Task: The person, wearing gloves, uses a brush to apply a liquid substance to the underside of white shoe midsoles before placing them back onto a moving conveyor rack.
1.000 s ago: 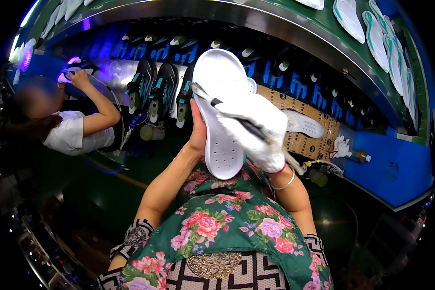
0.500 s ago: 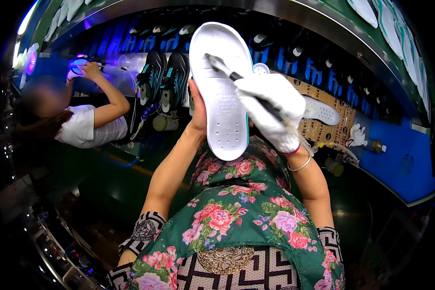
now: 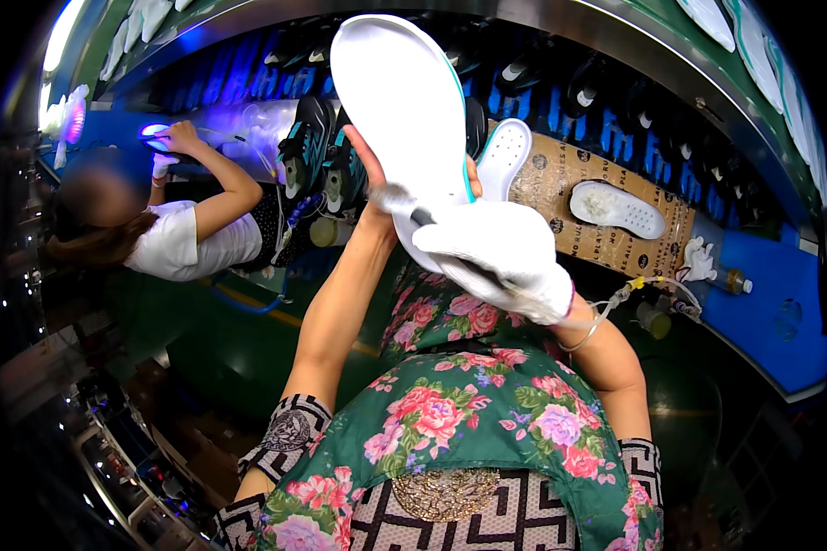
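A white shoe sole (image 3: 400, 101) with a teal edge is held up in front of me, its broad end away from me. My left hand (image 3: 379, 220), bare, grips it from beneath, with the thumb on the left edge and fingertips showing at the right. My right hand (image 3: 501, 262), in a white glove, is closed round a brush (image 3: 402, 204). The brush head is smeared by motion and lies over the lower part of the sole, near my left thumb. Whether it touches the sole I cannot tell.
Beyond the sole, another white sole (image 3: 504, 158) and a white perforated sole (image 3: 620, 209) lie on brown cardboard (image 3: 556, 179). Black-and-teal shoes (image 3: 305, 147) stand left of them. A bottle (image 3: 731, 280) and crumpled white glove (image 3: 698, 260) lie right. A co-worker (image 3: 179, 234) works at left.
The brush has moved from the sole's upper part down towards its lower part. The sole has shifted up and left and tilted, and the whole view has turned slightly.
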Motion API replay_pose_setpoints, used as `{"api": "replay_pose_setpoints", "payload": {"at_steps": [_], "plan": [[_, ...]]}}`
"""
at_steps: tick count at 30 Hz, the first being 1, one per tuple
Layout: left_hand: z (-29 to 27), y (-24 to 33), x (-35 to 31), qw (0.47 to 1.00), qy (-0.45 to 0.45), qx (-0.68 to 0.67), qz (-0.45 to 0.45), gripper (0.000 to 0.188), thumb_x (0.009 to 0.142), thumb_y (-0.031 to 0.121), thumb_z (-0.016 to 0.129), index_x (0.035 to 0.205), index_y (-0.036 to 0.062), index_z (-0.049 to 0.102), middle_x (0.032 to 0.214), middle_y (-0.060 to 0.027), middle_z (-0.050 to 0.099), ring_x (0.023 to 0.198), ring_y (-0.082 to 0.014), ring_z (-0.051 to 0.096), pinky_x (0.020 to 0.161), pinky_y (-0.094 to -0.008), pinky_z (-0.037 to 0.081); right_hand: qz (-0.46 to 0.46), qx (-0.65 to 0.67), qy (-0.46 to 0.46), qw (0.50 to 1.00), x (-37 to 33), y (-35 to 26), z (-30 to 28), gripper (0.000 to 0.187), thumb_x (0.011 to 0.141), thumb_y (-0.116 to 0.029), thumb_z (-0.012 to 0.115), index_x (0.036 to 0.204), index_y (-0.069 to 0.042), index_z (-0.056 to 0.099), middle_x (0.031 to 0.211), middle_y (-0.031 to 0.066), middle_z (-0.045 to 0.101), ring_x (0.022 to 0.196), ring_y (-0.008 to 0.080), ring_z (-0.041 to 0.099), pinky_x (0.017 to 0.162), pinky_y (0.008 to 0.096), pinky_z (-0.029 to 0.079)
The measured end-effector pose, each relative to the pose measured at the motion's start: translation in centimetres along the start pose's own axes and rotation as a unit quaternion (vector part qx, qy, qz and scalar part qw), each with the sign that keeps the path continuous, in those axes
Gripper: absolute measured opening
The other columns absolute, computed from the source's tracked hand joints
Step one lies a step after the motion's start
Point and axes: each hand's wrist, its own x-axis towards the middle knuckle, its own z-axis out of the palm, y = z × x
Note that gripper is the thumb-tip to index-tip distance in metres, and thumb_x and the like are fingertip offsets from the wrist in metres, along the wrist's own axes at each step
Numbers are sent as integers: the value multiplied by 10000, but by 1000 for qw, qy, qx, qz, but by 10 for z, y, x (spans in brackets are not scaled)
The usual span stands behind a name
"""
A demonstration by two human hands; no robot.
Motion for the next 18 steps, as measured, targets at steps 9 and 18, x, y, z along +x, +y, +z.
{"api": "replay_pose_setpoints", "payload": {"at_steps": [9,18], "plan": [[0,16,17,998,-28,-38,33,1228,583,1032,391,1195,-19,557,961,-199,612,812,-330,592,820,-465,483,26,8,-85,996,-10,-1,5,356,737,-38,785,1076,-136,740,855,68,705,739,265,691,665,354,546],[-7,31,36,996,-68,-30,39,1243,553,1047,342,1197,8,569,965,-195,624,799,-326,605,759,-464,509,29,25,-69,997,-11,3,5,325,753,-60,786,1063,-148,744,873,57,728,769,243,706,696,328,561]]}}
